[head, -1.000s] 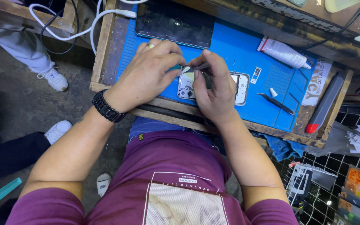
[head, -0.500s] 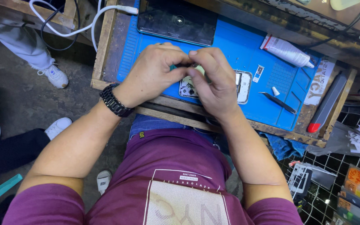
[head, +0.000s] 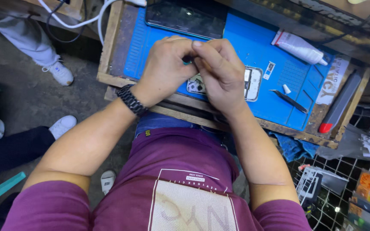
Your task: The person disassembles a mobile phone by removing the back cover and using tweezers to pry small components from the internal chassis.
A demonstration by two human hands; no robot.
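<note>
Going L to R: a white cable (head: 71,23) loops off the far-left corner of the small wooden bench (head: 108,79), out of the way of the blue work mat (head: 253,42) that covers most of the top (prob there to keep tiny parts from rolling off).

Left hand (head: 165,70), black watch at the wrist, is curled in a loose fist w/ fingertips pinched against those of the right hand (head: 221,72). Both meet over a small teal bit (head: 187,62), just a sliver showing, so can't tell what it is or which hand really grips it. Looks like a two-hand pinch for control, held right above the opened phone (head: 249,83).

The phone lies flat on the mat near the front edge, mostly hidden under the hands; what shows is a pale, silvery inside w/ rounded corners and a camera cluster at its left end.

Further right: a dark phone (head: 185,19) at the back, a white tube (head: 298,46), tweezers (head: 290,100), and a dark bar w/ a red tip (head: 339,107).
</note>
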